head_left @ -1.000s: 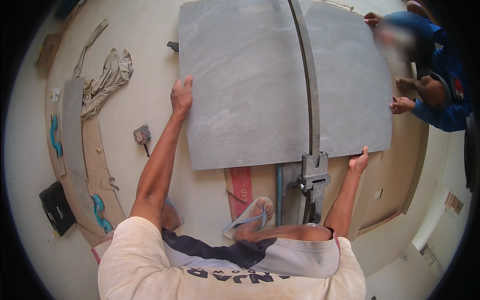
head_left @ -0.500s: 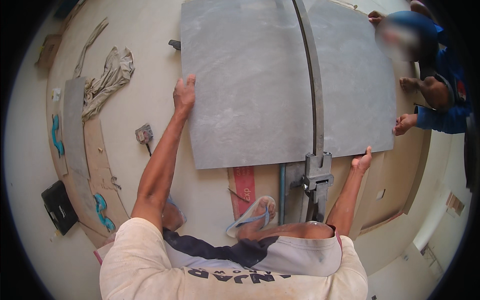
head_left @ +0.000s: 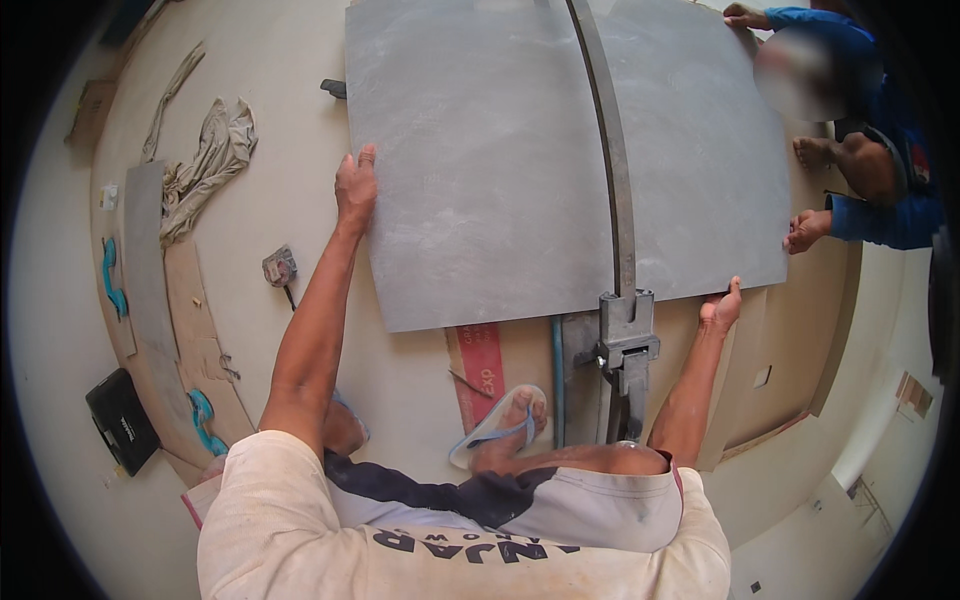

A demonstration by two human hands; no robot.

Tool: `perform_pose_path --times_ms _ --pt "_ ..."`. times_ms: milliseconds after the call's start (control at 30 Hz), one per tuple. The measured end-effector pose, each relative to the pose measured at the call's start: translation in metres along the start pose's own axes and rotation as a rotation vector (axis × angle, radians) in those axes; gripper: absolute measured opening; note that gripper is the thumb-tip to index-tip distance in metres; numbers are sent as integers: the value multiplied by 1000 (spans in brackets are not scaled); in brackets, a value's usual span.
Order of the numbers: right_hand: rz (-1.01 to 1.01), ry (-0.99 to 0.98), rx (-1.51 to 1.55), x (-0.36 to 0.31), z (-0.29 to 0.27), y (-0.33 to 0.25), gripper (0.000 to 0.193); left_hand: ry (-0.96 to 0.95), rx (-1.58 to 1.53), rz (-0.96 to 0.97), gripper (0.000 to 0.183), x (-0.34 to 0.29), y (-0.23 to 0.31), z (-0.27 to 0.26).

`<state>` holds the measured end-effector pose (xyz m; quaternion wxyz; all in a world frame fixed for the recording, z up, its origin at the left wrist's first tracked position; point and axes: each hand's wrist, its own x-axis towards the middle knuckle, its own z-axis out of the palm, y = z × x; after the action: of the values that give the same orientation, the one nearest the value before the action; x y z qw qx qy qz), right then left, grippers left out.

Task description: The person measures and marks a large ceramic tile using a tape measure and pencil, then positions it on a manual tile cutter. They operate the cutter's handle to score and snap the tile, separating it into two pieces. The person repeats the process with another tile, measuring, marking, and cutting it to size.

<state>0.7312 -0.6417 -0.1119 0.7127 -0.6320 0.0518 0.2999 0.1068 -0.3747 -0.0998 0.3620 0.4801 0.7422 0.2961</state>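
A large grey tile (head_left: 480, 180) lies under the long metal bar (head_left: 607, 140) of a tile cutter, with a wide part showing on each side. At its near edge sits the cutter's metal end block (head_left: 628, 325), and a blue-green rail (head_left: 558, 385) runs on toward the person.

The two hands are well apart, both clamped on the tile's edges. The left hand (head_left: 356, 190) holds the left edge, thumb over the rim; the right hand (head_left: 720, 305) holds the near edge, right of the bar, thumb up — the fingers beneath are mostly hidden. Past the right edge crouches a co-worker in blue (head_left: 885, 220), one hand (head_left: 807, 231) at the tile's near right corner and the other (head_left: 745, 15) at the far right corner.

Red-and-brown cardboard (head_left: 480, 370) shows below the near edge, just beside a foot in a blue-strapped sandal (head_left: 500, 428). A brown sheet (head_left: 790, 370) lies to the right. Left of the tile are a tape measure (head_left: 279, 266), a crumpled beige cloth (head_left: 215, 160) and a narrow grey strip (head_left: 148, 265). Two teal handled tools (head_left: 112, 280) lie near the strip — one farther off, one closer to the person — with a black case (head_left: 123, 420) beyond the nearer one.
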Motion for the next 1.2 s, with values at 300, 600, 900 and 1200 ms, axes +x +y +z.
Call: perform_pose_path --times_ms 300,600,900,1200 --pt "15 10 20 2 1 2 34 -58 -162 -5 50 4 -14 -3" --pt "29 -15 -23 4 -2 -4 35 10 -201 -69 47 0 2 4" --pt "9 -102 -28 27 -19 -2 38 -13 -323 -64 44 6 3 11" --pt "-4 -59 -71 6 -7 -12 36 -16 -253 -49 49 8 2 8"
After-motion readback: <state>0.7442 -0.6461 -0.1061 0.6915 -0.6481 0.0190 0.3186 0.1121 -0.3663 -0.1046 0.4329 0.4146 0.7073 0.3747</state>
